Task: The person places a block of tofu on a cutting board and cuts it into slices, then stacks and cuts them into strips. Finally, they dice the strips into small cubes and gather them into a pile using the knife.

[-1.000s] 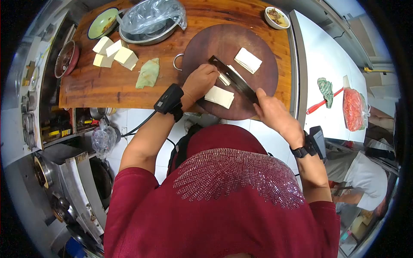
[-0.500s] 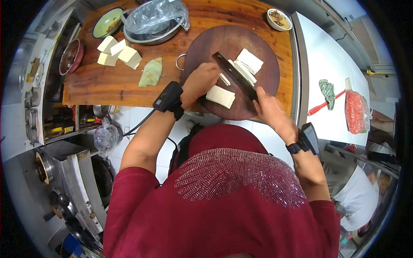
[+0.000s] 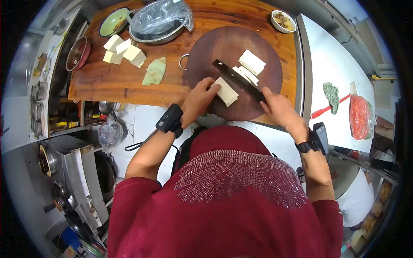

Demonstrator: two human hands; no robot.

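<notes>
My right hand is closed round the handle of a kitchen knife, whose dark blade slants across the round wooden cutting board. Against the far side of the blade lie cut tofu strips, and beyond them a white stack of tofu slices. My left hand grips the left end of a nearer stack of tofu slices, which sits at an angle on the board's front half. Part of that stack is under my fingers.
Several tofu blocks and a pale green cloth-like piece lie left on the wooden table. Behind are a metal basin with plastic, and a green bowl. A small bowl stands far right. Another person is lower right.
My left hand has moved down and taken hold of the nearer tofu stack, which is now turned more upright. The small strips near my left fingers are no longer seen there. The knife stays in my right hand.
</notes>
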